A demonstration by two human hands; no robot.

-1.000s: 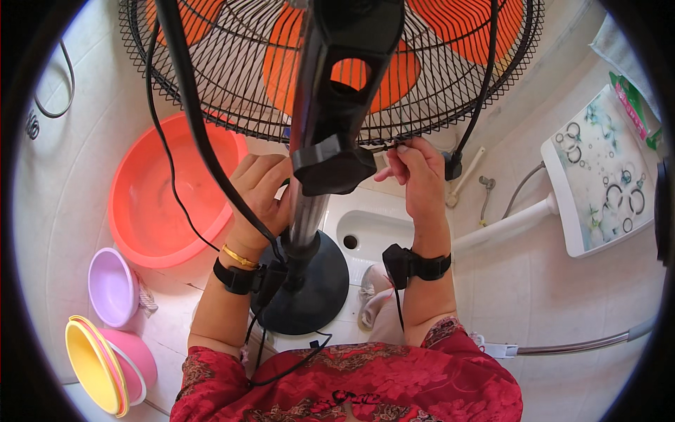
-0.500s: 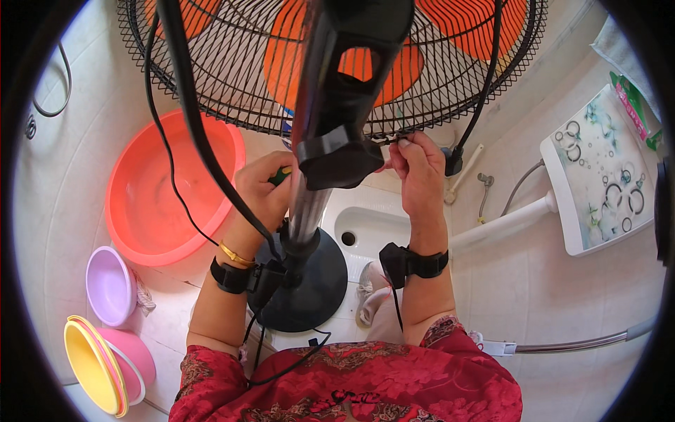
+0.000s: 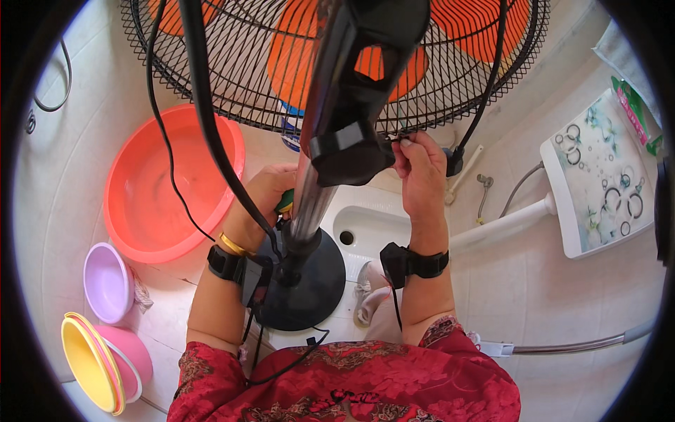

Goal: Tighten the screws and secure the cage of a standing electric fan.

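Observation:
A standing fan fills the upper middle, with orange blades point(image 3: 295, 63) behind a black wire cage point(image 3: 232, 105). Its chrome pole point(image 3: 306, 200) runs down to a round black base point(image 3: 309, 299), and a black knob point(image 3: 351, 151) sticks out from the neck. Just left of the pole, my left hand point(image 3: 266, 193) is closed round a green-and-yellow handle point(image 3: 285, 202); the pole hides the rest of it. My right hand point(image 3: 422, 165) pinches at the cage's lower rim, right of the knob. What lies between its fingertips is too small to make out.
Black cables point(image 3: 200, 105) hang in front of the fan. An orange basin point(image 3: 123, 218), a purple basin point(image 3: 109, 281) and a pink bucket point(image 3: 133, 355) stand at left. A white squat toilet point(image 3: 373, 218) lies beyond the base. A patterned white cistern point(image 3: 598, 176) hangs on the right.
My left hand has dropped slightly with the green-and-yellow handle, which now shows lower beside the pole. The fan's neck and knob have shifted a little to the right in view. My right hand stays at the rim.

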